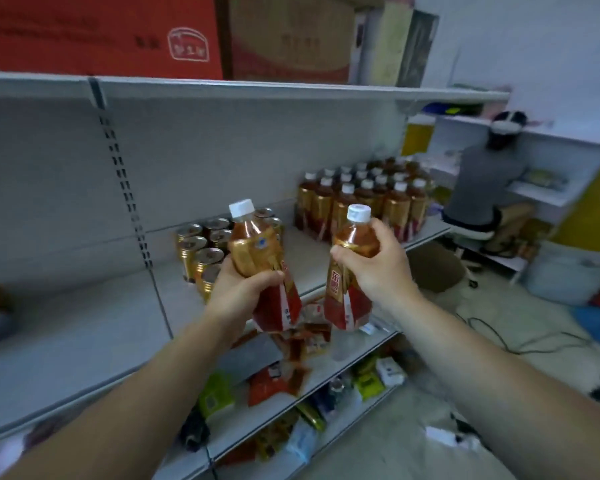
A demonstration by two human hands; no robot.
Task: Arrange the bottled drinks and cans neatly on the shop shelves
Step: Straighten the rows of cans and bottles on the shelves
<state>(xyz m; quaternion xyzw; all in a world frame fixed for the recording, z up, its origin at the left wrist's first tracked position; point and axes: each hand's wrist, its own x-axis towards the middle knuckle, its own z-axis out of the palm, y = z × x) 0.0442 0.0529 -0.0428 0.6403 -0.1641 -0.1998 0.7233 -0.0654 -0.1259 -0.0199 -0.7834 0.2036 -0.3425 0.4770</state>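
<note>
My left hand [239, 292] grips an amber drink bottle [257, 251] with a white cap and a gold and red label, held upright in front of the shelf. A second bottle of the same kind [352, 244] is in my right hand [374, 265], which holds it by the shoulder. Both bottles hang above the front edge of the grey shelf [84, 327]. Behind my left hand stand several gold cans [201, 251] in a block. Further right on the same shelf stands a group of several matching bottles [364, 199] in rows.
Red and brown cartons [118, 32] sit on the top shelf. Lower shelves hold snack packets [267, 386]. A person in grey [482, 188] sits at the right by white shelves. A cable and a blue bag lie on the floor.
</note>
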